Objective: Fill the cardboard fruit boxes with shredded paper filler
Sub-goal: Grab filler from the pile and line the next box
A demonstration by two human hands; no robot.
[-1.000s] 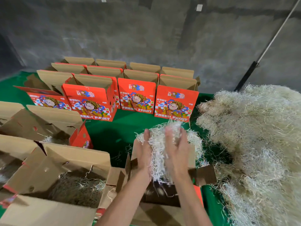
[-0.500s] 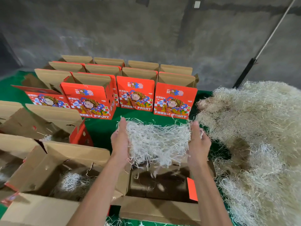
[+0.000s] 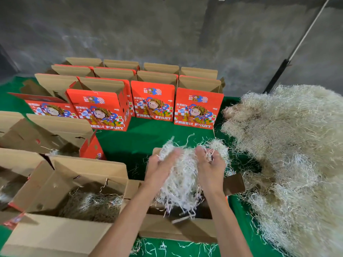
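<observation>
Filler clump hangs lengthwise downward between both hands into open box.

Open box at lower centre; filled box lower left. Filler clump above the centre box, between both hands. Filler heap right. Upright boxes in rows, upper centre.

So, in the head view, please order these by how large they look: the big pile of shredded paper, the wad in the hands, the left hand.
1. The pile of shredded paper, clearly largest.
2. The wad held by both hands.
3. The left hand, smallest.
</observation>
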